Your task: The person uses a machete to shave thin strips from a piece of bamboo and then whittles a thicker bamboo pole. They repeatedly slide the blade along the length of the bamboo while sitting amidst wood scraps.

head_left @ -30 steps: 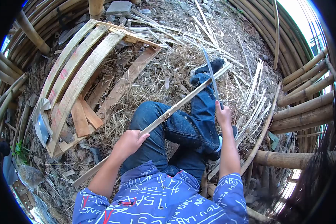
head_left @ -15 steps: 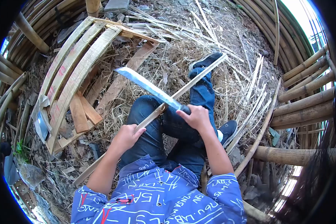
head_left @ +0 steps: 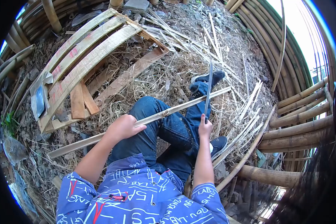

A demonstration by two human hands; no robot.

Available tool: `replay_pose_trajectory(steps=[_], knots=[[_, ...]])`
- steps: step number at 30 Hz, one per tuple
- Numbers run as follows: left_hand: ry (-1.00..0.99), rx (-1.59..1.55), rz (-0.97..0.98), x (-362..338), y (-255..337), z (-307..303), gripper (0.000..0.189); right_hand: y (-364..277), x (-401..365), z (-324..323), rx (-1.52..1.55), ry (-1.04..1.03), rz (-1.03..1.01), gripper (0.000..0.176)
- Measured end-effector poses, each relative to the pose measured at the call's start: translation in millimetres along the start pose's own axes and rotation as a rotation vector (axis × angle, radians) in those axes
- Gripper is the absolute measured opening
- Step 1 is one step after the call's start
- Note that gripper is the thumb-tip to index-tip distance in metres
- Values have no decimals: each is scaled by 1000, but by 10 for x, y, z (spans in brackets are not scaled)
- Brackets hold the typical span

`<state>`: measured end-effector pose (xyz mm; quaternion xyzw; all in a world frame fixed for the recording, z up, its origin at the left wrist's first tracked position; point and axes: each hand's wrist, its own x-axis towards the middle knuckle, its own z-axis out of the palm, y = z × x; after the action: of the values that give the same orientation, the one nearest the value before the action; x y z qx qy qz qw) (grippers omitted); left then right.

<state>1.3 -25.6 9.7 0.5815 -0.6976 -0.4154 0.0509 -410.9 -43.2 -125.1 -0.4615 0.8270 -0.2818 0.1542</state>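
My left hand (head_left: 124, 127) is wrapped round a long split bamboo strip (head_left: 147, 120), which lies slantwise across my raised knee. Its near end reaches past my forearm at lower left, and its far end rests over by my shoe (head_left: 209, 77). In my right hand (head_left: 205, 128) is the dark handle of a machete (head_left: 210, 82). The blade points away from me, edge-on in this view, and crosses the strip near its far end. A joint in the bamboo shows just beyond my knee.
Curly shavings (head_left: 145, 80) cover the ground around my legs. A slatted wooden pallet (head_left: 93, 44) lies tilted at the left, with boards under it. Loose bamboo strips (head_left: 250, 104) are piled at the right, beside a bamboo pole fence (head_left: 302, 130).
The machete has swung from pointing up-left to pointing straight away, and its blade has moved toward the strip's far end. The strip lies flatter, its near end further left.
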Motion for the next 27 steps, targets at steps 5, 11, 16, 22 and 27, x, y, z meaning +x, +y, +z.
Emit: replay_pose_trajectory(steps=[5,11,16,22,27], knots=[[247,232,164,-179,32,27,50,-300,-172,-155,0,5,62,73],[299,366,234,-441,127,-30,43,-399,-259,-213,-82,5,24,74],[256,440,116,-725,105,-157,37,-469,-237,-240,-181,-107,56,74],[241,516,58,-852,91,-136,32,-500,-260,-241,-172,-93,50,74],[147,382,11,-808,65,-138,32,-472,-274,-244,-130,-42,30,73]])
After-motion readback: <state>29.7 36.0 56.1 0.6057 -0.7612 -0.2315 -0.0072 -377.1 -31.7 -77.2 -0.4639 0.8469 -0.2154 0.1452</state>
